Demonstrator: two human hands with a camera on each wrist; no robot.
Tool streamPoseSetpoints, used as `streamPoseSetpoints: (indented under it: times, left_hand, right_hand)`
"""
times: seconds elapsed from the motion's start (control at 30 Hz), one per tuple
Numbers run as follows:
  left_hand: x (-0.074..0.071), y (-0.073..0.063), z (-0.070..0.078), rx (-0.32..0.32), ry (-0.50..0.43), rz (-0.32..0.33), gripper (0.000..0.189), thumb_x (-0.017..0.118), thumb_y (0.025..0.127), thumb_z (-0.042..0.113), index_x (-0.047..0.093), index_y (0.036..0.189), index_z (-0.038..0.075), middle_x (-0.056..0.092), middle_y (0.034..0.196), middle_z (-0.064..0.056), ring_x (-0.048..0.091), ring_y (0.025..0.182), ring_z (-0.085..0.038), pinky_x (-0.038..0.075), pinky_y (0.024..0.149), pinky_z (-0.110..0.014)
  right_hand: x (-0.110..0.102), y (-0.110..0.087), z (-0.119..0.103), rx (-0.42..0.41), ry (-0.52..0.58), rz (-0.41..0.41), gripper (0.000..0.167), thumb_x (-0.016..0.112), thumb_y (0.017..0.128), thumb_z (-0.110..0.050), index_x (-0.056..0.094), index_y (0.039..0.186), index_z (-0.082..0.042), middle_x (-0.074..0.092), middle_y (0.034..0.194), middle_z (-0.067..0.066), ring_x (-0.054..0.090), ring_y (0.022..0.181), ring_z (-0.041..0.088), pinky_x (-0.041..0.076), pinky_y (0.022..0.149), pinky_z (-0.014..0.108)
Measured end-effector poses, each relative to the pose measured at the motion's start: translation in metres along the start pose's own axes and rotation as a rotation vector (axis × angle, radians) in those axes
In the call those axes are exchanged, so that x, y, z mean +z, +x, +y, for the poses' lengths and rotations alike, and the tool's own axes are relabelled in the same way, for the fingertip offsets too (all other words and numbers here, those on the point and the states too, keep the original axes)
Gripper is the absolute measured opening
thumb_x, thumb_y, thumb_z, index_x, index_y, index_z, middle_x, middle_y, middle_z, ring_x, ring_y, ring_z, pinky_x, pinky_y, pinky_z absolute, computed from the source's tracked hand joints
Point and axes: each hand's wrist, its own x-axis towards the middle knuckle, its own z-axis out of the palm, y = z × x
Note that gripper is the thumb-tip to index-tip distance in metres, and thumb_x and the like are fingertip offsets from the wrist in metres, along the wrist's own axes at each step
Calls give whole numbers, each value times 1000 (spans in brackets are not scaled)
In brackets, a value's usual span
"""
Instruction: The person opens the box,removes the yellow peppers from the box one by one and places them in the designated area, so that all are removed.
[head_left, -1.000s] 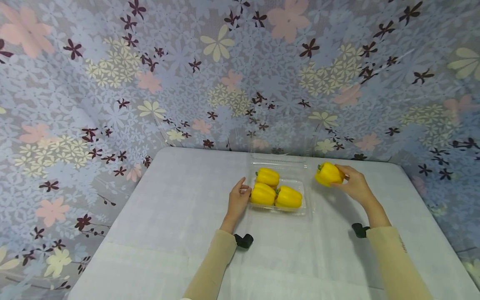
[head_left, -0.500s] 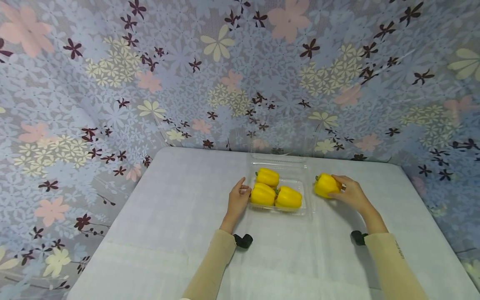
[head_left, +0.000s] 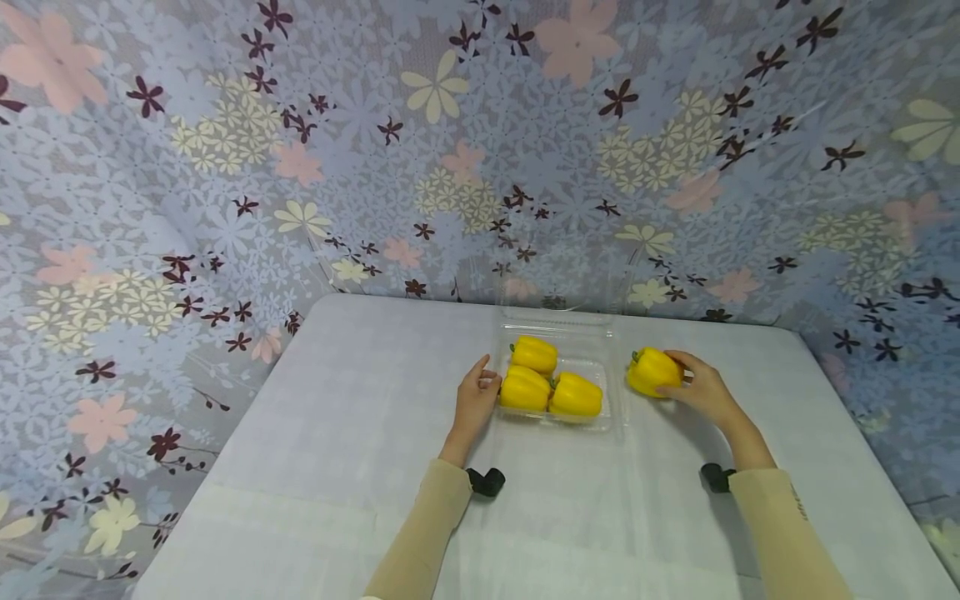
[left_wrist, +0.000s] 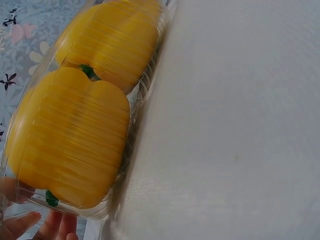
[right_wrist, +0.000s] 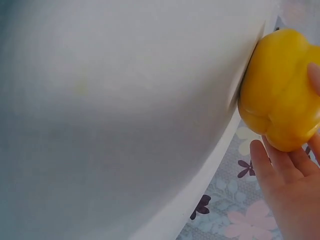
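On the table, a clear plastic container stands with its lid raised at the back and three yellow bell peppers inside: one at the back, one front left, one front right. Beside its left wall is my left hand, fingers loosely bent and touching the plastic. To the right of the container, my right hand grips another yellow bell pepper, stem to the left. The right wrist view shows this pepper against the table top, thumb on one side and fingers on the other.
The white-covered table ends at the back against a floral curtain. The transparent lid stands up in front of that curtain. Black wrist mounts sit at both wrists.
Over the last second my right hand has lowered its bell pepper to the table and a little nearer to me. It has stayed nearly still since half a second ago. The left hand has not moved.
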Motion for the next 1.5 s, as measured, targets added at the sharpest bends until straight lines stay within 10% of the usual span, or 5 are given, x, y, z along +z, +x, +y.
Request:
streamPoseSetpoints:
  times: [0.37,0.67,0.97,1.5]
  left_hand:
    - [-1,0,1,9,2,-12,49,56,94,12,44,141,2,64,109,-18,61,90,-26,53,73,-31]
    - [-1,1,2,11,5,-3,49,56,93,10,45,140,1,64,108,-19,61,89,-26,54,72,-31]
    - [-2,1,5,-14,3,-6,49,56,94,11,44,141,3,64,110,-18,60,92,-25,53,75,-31]
    - [-2,-1,4,-12,1,-11,49,56,94,13,44,141,3,63,110,-18,60,93,-27,53,76,-34]
  right_hand:
    - [-4,2,-10,-25,-40,-9,82,71,85,-26,26,145,7,30,146,33,29,133,50,28,106,64]
    - [0,-5,-61,-145,-26,67,65,65,90,-21,34,142,4,36,144,31,33,131,49,27,106,65]
    - [37,-11,-108,-290,33,-77,65,67,89,-23,38,143,0,43,142,25,40,129,42,33,105,59]
    - [85,-8,-102,-270,7,-149,71,72,84,-25,40,140,4,44,142,26,38,132,45,29,109,59]
